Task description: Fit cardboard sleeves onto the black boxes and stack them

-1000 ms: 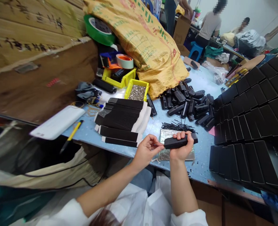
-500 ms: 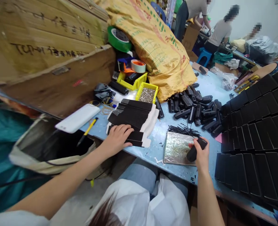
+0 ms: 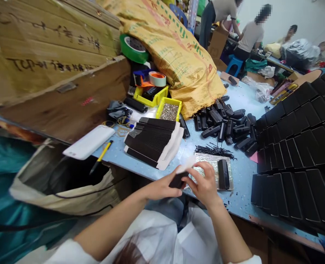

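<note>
My left hand [image 3: 162,187] is closed around a small black box [image 3: 178,179] with white flaps, held just over the table's front edge. Close to it, my right hand [image 3: 206,186] pinches at the box's open end, where a white flap is blurred by motion. A black handheld device [image 3: 223,174] lies on a silver foil-wrapped pad [image 3: 214,160] beside my right hand. Several flat black cartons [image 3: 151,137] with white edges lie overlapped to the left of the pad. Thin black strips [image 3: 213,149], perhaps cable ties, lie behind it.
Many black devices [image 3: 225,124] are heaped behind the pad. Rows of black boxes [image 3: 289,190] stand on the right. A yellow bin [image 3: 169,110] of small metal parts, a yellow sack [image 3: 176,55] and a white case [image 3: 89,142] are around the table. Co-workers are in the background.
My left hand has lifted a carton from the flat stack, and it now has a box shape. My right hand has set the black device on the foil pad and moved left to the box.
</note>
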A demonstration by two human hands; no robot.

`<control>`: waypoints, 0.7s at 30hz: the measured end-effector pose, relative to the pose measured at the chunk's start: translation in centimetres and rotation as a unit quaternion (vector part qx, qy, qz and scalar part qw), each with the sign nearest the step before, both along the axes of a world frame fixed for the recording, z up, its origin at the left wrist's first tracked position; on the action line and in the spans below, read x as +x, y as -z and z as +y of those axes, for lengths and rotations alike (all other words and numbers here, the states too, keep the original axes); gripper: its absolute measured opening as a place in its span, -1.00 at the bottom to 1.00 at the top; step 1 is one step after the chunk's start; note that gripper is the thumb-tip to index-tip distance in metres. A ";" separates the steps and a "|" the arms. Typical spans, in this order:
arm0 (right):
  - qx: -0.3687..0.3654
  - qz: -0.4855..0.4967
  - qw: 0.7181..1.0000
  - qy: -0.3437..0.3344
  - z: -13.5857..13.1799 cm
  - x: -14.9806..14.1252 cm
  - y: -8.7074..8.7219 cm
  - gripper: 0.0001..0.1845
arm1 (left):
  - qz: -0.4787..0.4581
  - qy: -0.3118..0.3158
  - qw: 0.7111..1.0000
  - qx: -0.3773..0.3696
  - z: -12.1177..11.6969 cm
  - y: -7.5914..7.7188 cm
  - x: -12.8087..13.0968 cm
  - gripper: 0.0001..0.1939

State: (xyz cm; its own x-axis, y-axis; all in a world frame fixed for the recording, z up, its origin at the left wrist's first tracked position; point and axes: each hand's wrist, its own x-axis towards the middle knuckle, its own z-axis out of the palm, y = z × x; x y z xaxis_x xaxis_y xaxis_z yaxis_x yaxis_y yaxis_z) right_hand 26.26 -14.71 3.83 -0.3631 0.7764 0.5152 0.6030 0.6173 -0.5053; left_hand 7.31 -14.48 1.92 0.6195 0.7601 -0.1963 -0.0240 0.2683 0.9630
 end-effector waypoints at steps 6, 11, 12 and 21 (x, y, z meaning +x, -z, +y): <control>-0.122 -0.052 0.987 -0.088 -0.8 3.2 0.5 -0.89 | 0.149 -0.051 0.986 0.052 -0.5 1.7 -1.3 0.11; -0.232 0.265 0.936 -0.023 -0.4 2.4 1.8 -0.75 | 0.181 0.007 0.953 0.244 -0.1 -0.4 -1.3 -0.56; -0.280 0.323 0.904 -0.022 -0.2 2.0 2.2 -0.70 | 0.173 0.031 0.947 0.267 -0.1 -0.7 -1.0 -0.69; -0.303 0.309 0.898 -0.081 -0.7 0.6 1.5 -0.63 | 0.193 -0.084 0.963 0.171 -0.2 -1.2 3.1 0.06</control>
